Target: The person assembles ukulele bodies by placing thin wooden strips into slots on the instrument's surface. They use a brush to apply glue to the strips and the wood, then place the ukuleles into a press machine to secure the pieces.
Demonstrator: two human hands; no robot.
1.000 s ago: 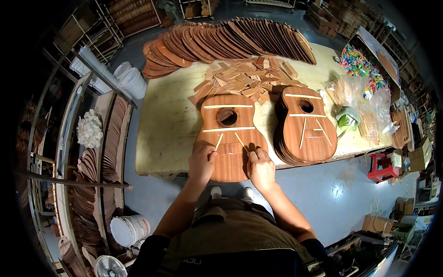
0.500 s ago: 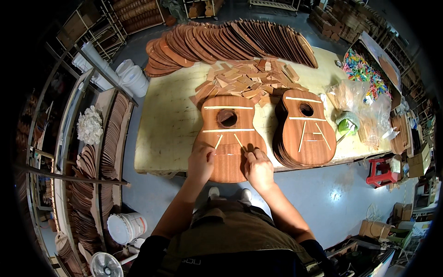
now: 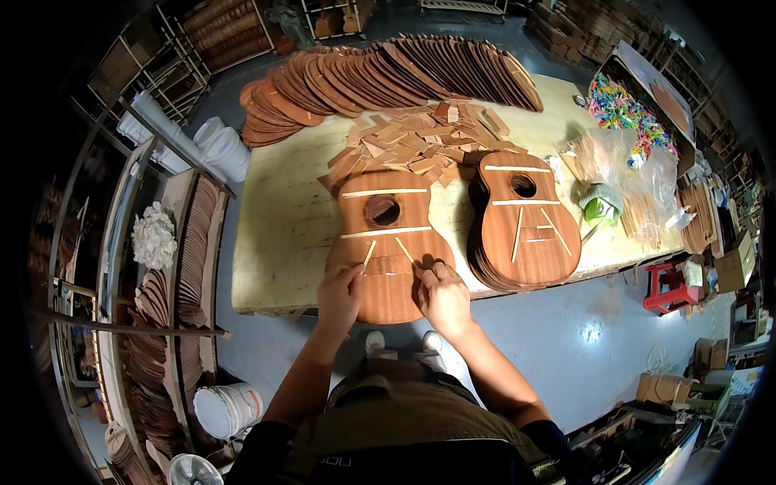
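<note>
Before me lies a brown guitar-shaped wooden panel with a round hole and two pale crosswise strips. Below them, two slanted wooden braces spread apart, with a thin wooden patch between. My left hand is closed, its fingertips pinched at the lower end of the left brace. The fingers of my right hand are closed at the lower end of the right brace. Both hands rest over the panel's lower edges. Beside it, a stack of similar panels carries strips on its top piece.
Loose wooden pieces lie heaped behind the panel, before a long row of upright panels. At the right are a green-and-white bundle, plastic bags and colourful clips. A red stool stands beyond the table's front edge.
The whole view has shifted slightly, so the table and panels sit a little further left. My hands stay at the lower ends of the two braces.
</note>
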